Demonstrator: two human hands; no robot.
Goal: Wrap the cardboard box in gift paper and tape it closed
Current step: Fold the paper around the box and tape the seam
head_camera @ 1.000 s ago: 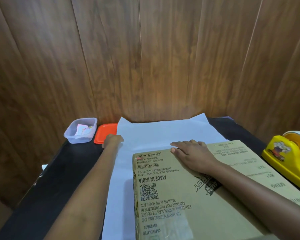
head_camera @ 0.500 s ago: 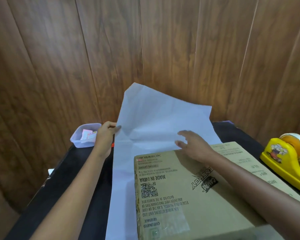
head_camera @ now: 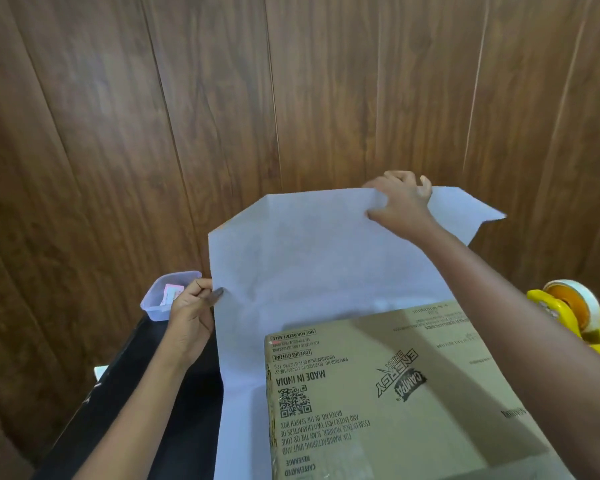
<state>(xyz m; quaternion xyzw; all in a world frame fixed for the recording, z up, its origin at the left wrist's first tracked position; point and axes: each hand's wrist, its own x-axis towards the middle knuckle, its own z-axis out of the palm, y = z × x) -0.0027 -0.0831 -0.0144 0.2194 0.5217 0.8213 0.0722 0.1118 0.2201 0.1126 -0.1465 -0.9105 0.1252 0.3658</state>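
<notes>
Head view: the white gift paper (head_camera: 312, 258), flat behind the cardboard box (head_camera: 395, 393) one second ago, now stands raised behind the box's far edge, its lower part still under the box on the black table (head_camera: 174, 393). The left hand (head_camera: 191, 317) pinches the sheet's left edge between thumb and fingers just left of the box; the right hand (head_camera: 400, 202), previously flat on the box top, is closed on the sheet's upper edge beyond it. The far flap appears ready to fold over the box top; the yellow tape dispenser (head_camera: 575, 317), right of the box, is untouched.
</notes>
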